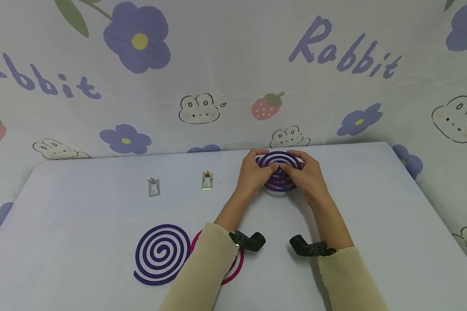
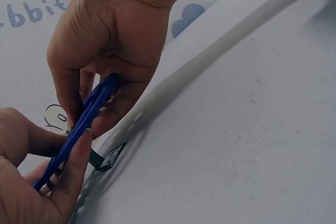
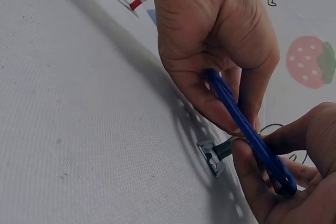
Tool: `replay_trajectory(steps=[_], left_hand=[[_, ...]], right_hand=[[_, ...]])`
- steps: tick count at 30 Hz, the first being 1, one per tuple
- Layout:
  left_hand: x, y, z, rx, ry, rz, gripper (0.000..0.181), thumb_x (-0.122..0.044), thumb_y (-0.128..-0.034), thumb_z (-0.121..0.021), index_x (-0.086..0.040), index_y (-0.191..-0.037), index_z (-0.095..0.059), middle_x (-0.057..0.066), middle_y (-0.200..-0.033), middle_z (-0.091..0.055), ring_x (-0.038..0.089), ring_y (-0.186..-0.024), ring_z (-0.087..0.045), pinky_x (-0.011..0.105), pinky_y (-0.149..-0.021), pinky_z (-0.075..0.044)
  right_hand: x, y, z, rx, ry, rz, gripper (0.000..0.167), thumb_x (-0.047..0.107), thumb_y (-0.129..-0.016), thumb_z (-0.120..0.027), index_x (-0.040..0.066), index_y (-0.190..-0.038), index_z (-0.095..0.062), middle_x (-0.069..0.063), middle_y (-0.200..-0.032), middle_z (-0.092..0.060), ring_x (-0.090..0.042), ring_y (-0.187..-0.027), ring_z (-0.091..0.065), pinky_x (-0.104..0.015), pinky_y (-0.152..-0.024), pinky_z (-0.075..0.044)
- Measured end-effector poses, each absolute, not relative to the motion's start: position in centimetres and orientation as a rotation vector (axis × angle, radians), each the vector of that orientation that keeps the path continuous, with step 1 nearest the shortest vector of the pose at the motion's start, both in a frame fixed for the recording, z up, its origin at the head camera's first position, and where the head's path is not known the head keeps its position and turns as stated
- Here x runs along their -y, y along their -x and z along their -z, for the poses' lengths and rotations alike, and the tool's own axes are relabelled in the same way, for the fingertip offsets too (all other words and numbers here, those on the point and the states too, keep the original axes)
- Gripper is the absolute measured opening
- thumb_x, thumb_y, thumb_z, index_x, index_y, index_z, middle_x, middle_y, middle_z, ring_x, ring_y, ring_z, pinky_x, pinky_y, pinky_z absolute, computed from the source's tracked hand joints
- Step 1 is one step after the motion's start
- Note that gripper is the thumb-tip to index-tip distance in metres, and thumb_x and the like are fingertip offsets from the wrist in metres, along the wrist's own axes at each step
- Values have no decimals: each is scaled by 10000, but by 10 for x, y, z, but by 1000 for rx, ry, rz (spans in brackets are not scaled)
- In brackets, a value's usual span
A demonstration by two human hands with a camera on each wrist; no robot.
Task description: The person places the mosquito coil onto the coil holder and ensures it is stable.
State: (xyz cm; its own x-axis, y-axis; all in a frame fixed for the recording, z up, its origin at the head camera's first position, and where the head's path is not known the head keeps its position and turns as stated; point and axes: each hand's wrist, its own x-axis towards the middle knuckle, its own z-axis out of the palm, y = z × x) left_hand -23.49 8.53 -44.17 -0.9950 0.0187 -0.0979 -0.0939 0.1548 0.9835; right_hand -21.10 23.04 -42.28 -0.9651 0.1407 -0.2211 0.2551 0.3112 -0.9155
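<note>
Both hands hold a purple spiral (image 1: 280,188) upright between them near the table's back edge. My left hand (image 1: 254,172) grips its left side and my right hand (image 1: 309,175) its right side, with the thumbs meeting at the middle of the near face. Edge-on in the left wrist view, the spiral (image 2: 86,116) looks blue, pinched by my left hand (image 2: 31,182) and right hand (image 2: 113,40). Close to the fingertips is a small metal frame (image 3: 212,158) with a dark green band; whether it is joined to the spiral I cannot tell.
On the white table (image 1: 85,207), a silver frame charm (image 1: 154,188) and a gold one with a red part (image 1: 207,181) lie to the left. Another purple spiral (image 1: 161,255) lies at the front left, beside a pink-red spiral (image 1: 239,265) partly under the left sleeve.
</note>
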Motion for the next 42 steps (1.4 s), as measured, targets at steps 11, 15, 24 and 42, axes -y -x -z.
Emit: replay_trajectory(steps=[11, 15, 24, 42], left_hand=[[-87, 233, 440, -2386, 75, -1942, 473, -73, -904, -776, -69, -1360, -648, 204, -1414, -669, 339, -1336, -619, 467, -1194, -463], [-86, 235, 441, -2347, 79, -1962, 475, -65, -903, -778, -64, -1361, -652, 202, -1442, -649, 335, -1360, -598, 458, -1197, -462], [-87, 234, 439, -2409, 66, -1914, 472, -78, -908, -760, -68, -1367, -651, 203, -1413, -671, 333, -1329, -624, 460, -1182, -477], [-86, 234, 440, -2383, 59, -1933, 468, -67, -913, -768, -60, -1363, -641, 203, -1447, -644, 344, -1359, -605, 462, -1192, -473]], right_hand=[[-233, 213, 426, -2401, -399, 1761, 567, 198, -1028, -665, 130, -1567, -499, -243, -1445, -612, -277, -1234, -634, -259, -965, -510], [-231, 212, 424, -2459, -373, 1755, 546, 176, -1014, -673, 108, -1537, -531, -246, -1365, -628, -234, -1141, -632, -203, -880, -506], [-231, 213, 425, -2396, -390, 1781, 565, 189, -1028, -660, 113, -1565, -500, -247, -1479, -594, -298, -1266, -627, -292, -1004, -530], [-230, 210, 424, -2446, -382, 1757, 560, 188, -1023, -667, 119, -1556, -512, -248, -1396, -624, -285, -1204, -639, -282, -965, -529]])
